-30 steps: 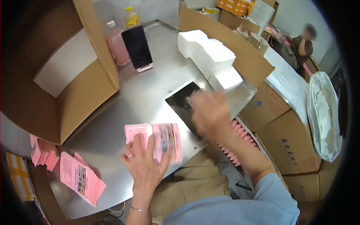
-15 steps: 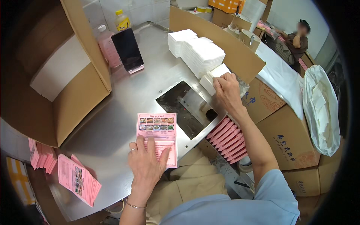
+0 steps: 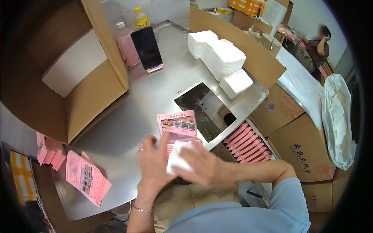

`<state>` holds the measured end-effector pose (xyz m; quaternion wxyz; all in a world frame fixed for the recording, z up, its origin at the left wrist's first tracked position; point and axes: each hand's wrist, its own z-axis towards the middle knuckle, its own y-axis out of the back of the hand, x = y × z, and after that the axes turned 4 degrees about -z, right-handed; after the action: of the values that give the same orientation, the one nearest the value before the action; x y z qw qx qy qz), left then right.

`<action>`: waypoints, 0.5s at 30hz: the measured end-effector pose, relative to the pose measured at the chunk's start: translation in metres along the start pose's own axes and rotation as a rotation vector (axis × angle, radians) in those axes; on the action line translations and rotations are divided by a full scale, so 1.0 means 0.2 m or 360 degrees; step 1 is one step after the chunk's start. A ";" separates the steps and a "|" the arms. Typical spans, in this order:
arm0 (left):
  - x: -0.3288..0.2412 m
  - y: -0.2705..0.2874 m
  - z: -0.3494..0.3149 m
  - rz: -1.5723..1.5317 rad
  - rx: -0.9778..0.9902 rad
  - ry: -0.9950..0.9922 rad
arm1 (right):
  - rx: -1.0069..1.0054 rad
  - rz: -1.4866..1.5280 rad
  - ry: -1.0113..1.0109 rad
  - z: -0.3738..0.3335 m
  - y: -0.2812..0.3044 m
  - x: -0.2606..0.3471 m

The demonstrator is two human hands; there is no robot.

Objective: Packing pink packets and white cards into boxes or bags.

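Note:
A pink printed paper packet (image 3: 178, 123) with small food pictures lies near the front edge of the metal table. My left hand (image 3: 152, 161) rests at its left side, fingers apart, one fingertip on the packet near its opening. White folded tissues (image 3: 179, 156) are gripped in my right hand (image 3: 202, 165), which is slightly blurred. They lie over the lower part of the packet and hide it. Beyond, white tissue stacks (image 3: 223, 56) stand in a row, with a shorter stack (image 3: 236, 83) at the near end.
Right of the packet is a rectangular table opening (image 3: 194, 103). Filled pink packets (image 3: 248, 143) sit in a row below the edge. Pink packet piles (image 3: 87, 178) lie at left, near a large open carton (image 3: 93, 105). A phone (image 3: 147, 50) stands behind. Another person (image 3: 318, 48) sits far right.
My right hand has come from the tissue stacks to the packet, bringing white tissues. My left hand has stayed at the packet. The whole view has shifted slightly.

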<state>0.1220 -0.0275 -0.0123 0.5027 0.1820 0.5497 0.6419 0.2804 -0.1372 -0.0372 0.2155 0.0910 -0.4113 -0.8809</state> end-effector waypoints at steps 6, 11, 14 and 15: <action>-0.12 0.00 0.01 -0.0280 0.0016 0.0129 | 0.0313 -0.0242 -0.0685 0.09 -0.34 -0.47; 0.11 0.13 -0.26 -0.0511 -0.0226 0.0369 | 0.1006 -0.0169 -0.1276 -0.05 -0.08 -0.62; 0.39 0.29 -0.47 -0.0697 -0.0980 0.1075 | 0.0484 -0.0487 -0.0981 -0.06 0.04 -0.56; 0.63 0.39 -0.72 0.0393 -0.0869 0.0935 | -0.0022 -0.0637 -0.0877 -0.05 0.11 -0.56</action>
<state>-0.0793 0.0128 -0.0303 0.2735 -0.0842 0.4535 0.8441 0.3896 -0.1055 -0.0289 -0.0804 -0.0730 -0.4220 -0.9001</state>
